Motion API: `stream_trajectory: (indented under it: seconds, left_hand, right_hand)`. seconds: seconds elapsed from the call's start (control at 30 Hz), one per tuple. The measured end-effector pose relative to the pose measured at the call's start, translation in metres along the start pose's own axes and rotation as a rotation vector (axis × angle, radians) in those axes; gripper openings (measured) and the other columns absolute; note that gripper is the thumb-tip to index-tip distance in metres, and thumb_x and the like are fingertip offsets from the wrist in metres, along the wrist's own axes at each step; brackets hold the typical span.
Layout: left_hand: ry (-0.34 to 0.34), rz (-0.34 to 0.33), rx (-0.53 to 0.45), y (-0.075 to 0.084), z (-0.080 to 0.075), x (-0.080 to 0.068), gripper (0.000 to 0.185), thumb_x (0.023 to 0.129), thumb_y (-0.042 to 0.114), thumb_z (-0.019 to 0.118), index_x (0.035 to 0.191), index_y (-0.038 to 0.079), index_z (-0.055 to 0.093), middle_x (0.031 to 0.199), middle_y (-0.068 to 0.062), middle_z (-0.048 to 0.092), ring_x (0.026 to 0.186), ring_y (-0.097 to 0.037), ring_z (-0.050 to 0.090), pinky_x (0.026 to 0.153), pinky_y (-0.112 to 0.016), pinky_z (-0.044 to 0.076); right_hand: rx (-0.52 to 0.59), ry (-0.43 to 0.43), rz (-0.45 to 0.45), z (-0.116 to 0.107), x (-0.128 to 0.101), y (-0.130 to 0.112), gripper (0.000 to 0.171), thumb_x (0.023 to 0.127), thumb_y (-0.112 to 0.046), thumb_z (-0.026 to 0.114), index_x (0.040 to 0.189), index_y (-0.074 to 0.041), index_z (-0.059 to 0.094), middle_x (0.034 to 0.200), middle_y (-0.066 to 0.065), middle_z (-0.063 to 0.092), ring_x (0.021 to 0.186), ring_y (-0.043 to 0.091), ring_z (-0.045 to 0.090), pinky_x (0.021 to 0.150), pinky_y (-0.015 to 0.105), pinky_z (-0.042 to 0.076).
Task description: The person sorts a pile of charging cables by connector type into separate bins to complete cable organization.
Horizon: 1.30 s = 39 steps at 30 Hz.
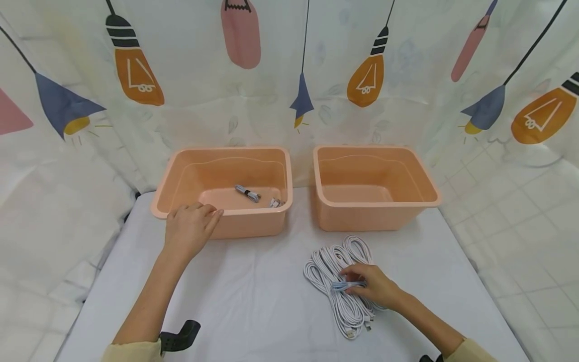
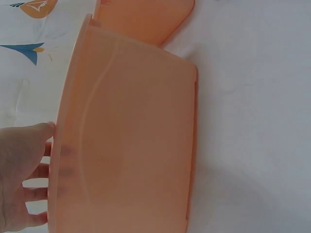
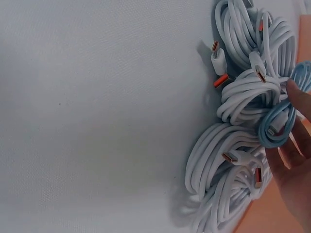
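Observation:
My left hand (image 1: 191, 229) holds the front rim of the left peach plastic bin (image 1: 253, 223); in the left wrist view the thumb touches the rim, while the fingers reach over it inside. In that bin lie a coiled grey cable (image 1: 248, 193) with a black band and small white-and-metal connectors (image 1: 275, 202). My right hand (image 1: 373, 285) pinches a coiled light blue cable (image 3: 276, 127) between thumb and fingers, just over a pile of white cables (image 1: 327, 266). Orange-tipped plugs (image 3: 221, 80) show among the white coils.
To the right of the first bin stands a second peach bin (image 1: 362, 216), behind the cable pile. A white cloth (image 1: 253, 301) covers the table. Printed curtains (image 1: 271, 115) hang behind and at both sides.

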<state>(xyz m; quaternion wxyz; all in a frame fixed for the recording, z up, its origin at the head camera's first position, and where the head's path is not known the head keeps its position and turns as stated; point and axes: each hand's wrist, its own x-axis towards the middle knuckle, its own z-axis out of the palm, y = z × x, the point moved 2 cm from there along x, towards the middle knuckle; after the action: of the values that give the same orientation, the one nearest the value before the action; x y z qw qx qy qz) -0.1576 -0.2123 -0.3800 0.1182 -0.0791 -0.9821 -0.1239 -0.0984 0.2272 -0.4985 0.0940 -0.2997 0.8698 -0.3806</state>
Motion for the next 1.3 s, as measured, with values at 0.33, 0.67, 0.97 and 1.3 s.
stream_trajectory:
  seconds: [0.33,0.67,0.97,1.3]
  left_hand:
    - [-0.009,0.004,0.000,0.000,0.001,0.000,0.038,0.108,0.033,0.058,0.116,0.000,0.076,0.117,-0.025,0.074,0.109,-0.052,0.065,0.096,-0.075,0.045]
    - [-0.011,-0.004,0.001,0.000,0.001,-0.001,0.038,0.108,0.032,0.058,0.117,0.000,0.076,0.118,-0.025,0.074,0.110,-0.052,0.065,0.097,-0.075,0.044]
    - [0.017,0.006,-0.007,0.001,0.000,0.000,0.036,0.107,0.031,0.060,0.116,0.001,0.077,0.116,-0.024,0.074,0.107,-0.052,0.065,0.096,-0.075,0.045]
    - [-0.007,-0.014,-0.005,0.000,0.000,0.002,0.039,0.108,0.034,0.058,0.119,0.002,0.076,0.120,-0.024,0.074,0.112,-0.053,0.063,0.098,-0.075,0.044]
  right_hand:
    - [-0.016,0.010,-0.007,-0.001,0.003,-0.004,0.029,0.090,-0.003,0.080,0.118,-0.005,0.073,0.097,-0.001,0.074,0.087,0.003,0.064,0.074,0.027,0.057]
    - [-0.038,0.011,0.021,-0.010,0.012,-0.009,0.031,0.092,-0.001,0.078,0.122,-0.005,0.072,0.094,0.002,0.074,0.088,0.005,0.066,0.075,0.029,0.059]
    - [-0.088,0.055,-0.015,-0.021,0.030,-0.023,0.035,0.092,0.001,0.076,0.126,-0.005,0.070,0.101,0.004,0.076,0.090,0.012,0.069,0.078,0.030,0.060]
    - [-0.068,0.104,-0.051,-0.039,0.059,-0.043,0.036,0.093,0.002,0.075,0.128,0.000,0.068,0.105,0.010,0.075,0.092,0.024,0.072,0.077,0.032,0.061]
